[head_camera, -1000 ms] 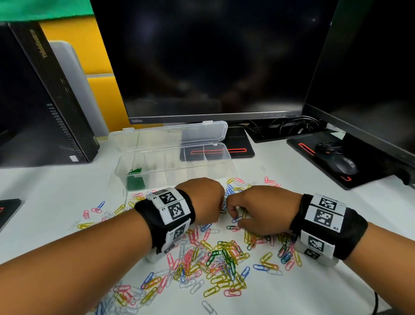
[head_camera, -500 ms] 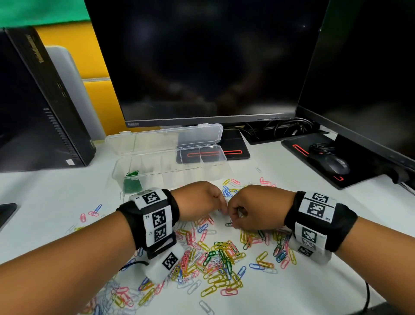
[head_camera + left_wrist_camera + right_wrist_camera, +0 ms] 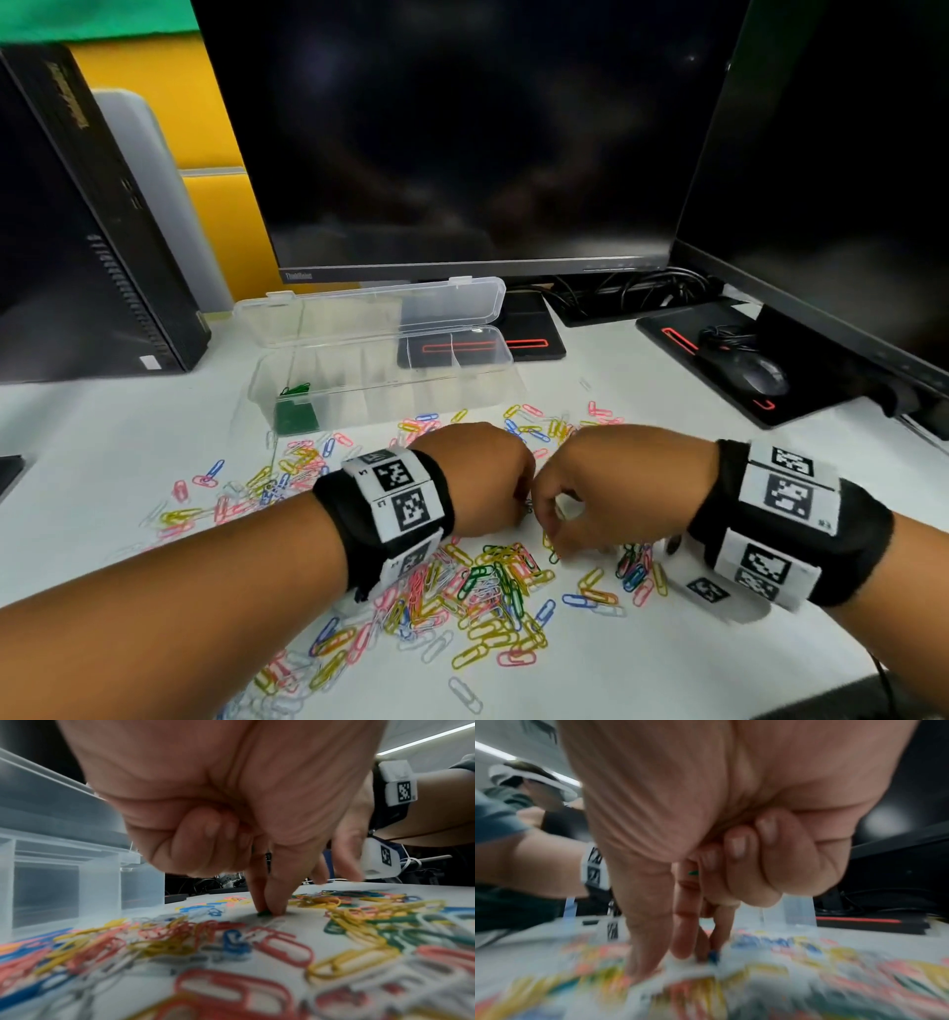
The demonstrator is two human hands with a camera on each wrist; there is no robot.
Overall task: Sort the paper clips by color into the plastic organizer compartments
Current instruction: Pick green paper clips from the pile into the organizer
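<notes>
Loose paper clips (image 3: 493, 586) in several colours lie scattered on the white table (image 3: 102, 462). Behind them stands the clear plastic organizer (image 3: 380, 370), lid open, with green clips (image 3: 295, 390) in its leftmost compartment. My left hand (image 3: 516, 501) is over the pile; in the left wrist view its thumb and forefinger (image 3: 270, 908) pinch a green clip (image 3: 263, 913) on the table, the other fingers curled. My right hand (image 3: 557, 539) is just to its right; a green clip (image 3: 693, 872) shows inside its curled fingers, and its thumb and forefinger (image 3: 700, 955) touch the table in a blurred picture.
Two dark monitors (image 3: 462, 139) stand behind the organizer, a black computer case (image 3: 77, 231) at the left. A mouse (image 3: 762, 372) on a black pad (image 3: 683, 339) sits at the right. Clips also lie between the organizer and my hands.
Both hands have stayed close together over the pile. The fingertips of both have come down onto the table, the right hand's a little nearer me.
</notes>
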